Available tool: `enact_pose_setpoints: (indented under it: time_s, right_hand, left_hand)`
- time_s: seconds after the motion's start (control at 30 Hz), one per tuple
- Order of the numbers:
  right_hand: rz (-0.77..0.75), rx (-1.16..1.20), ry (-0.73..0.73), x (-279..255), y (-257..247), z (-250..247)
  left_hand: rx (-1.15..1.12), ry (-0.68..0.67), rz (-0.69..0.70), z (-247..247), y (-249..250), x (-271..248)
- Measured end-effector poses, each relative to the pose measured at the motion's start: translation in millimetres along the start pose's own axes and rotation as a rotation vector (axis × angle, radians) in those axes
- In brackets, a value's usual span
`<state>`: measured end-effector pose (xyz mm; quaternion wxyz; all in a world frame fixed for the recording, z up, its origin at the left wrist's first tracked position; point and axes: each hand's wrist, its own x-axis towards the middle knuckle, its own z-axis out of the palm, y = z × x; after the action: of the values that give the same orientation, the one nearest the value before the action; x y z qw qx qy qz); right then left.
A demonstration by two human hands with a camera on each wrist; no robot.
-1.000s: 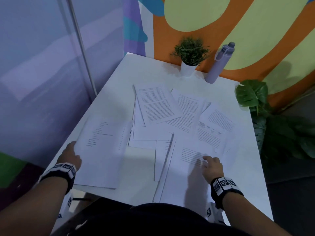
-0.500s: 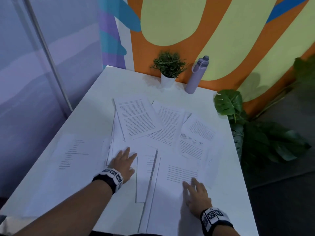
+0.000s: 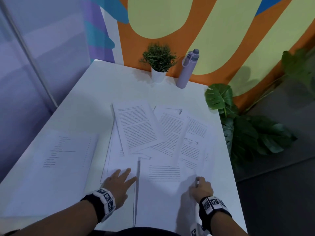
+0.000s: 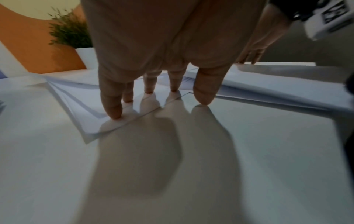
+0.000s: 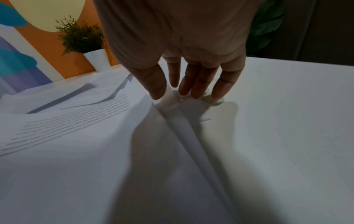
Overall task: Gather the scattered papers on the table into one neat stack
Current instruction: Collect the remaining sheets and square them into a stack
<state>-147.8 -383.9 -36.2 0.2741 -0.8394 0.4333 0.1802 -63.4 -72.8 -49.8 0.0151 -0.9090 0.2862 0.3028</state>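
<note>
Left hand [image 3: 119,182] flat on loose sheets [image 3: 119,160]; right hand [image 3: 202,186] pinching lifted page edge [image 5: 172,106]. Risk: creasing or tearing under a fast pull.

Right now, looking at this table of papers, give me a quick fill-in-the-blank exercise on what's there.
1. The left hand presses the papers with fingers that are ____.
2. The right hand lifts a sheet's ____ edge.
3. Beside the potted plant stands a ____ bottle.

Missing words: straight; right; purple
</note>
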Motion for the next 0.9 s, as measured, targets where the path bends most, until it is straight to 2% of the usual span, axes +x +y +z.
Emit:
enact_pose_setpoints:
  time_s: [0.07, 0.2, 0.3, 0.33, 0.4, 0.43, 0.47, 0.53, 0.57, 0.73, 0.83, 0.9]
  right_hand:
    - [-0.002, -0.044, -0.002, 0, -2, -3]
    - [-0.022, 0.023, -0.016, 5, -8, -5]
    - [-0.006, 0.127, -0.066, 7, -12, -1]
    - [-0.003, 0.155, -0.096, 6, -13, 1]
    - [-0.028, 0.130, -0.145, 4, -16, 4]
    - [-0.061, 0.109, -0.144, 3, -16, 6]
    - [-0.103, 0.100, -0.125, 1, -17, 7]
    - [-0.184, 0.112, -0.068, -3, -20, 8]
    - [-0.215, 0.137, -0.047, -2, -21, 8]
    - [-0.265, 0.356, -0.033, -8, -21, -4]
    - [-0.255, 0.454, 0.002, -3, -11, -13]
    - [-0.251, 0.500, -0.010, 0, -8, -19]
  left_hand:
    - [0.031, -0.048, 0.043, 3, 5, -12]
    - [0.109, -0.111, 0.167, 9, 11, -31]
    - [-0.012, -0.096, 0.205, 1, 8, -34]
    - [-0.138, -0.051, 0.163, -2, 5, -32]
    - [-0.412, 0.198, 0.039, -12, -5, -24]
    - [-0.468, 0.333, -0.056, -16, -12, -19]
    - [-0.465, 0.389, -0.163, -17, -20, -14]
    - [-0.464, 0.347, -0.355, -19, -22, -10]
    - [-0.509, 0.351, -0.390, -19, -20, -7]
    - [-0.817, 0.453, -0.394, -20, -21, -2]
    - [-0.889, 0.417, -0.416, -26, -29, -8]
    - [-0.941, 0.467, -0.468, -32, -34, -14]
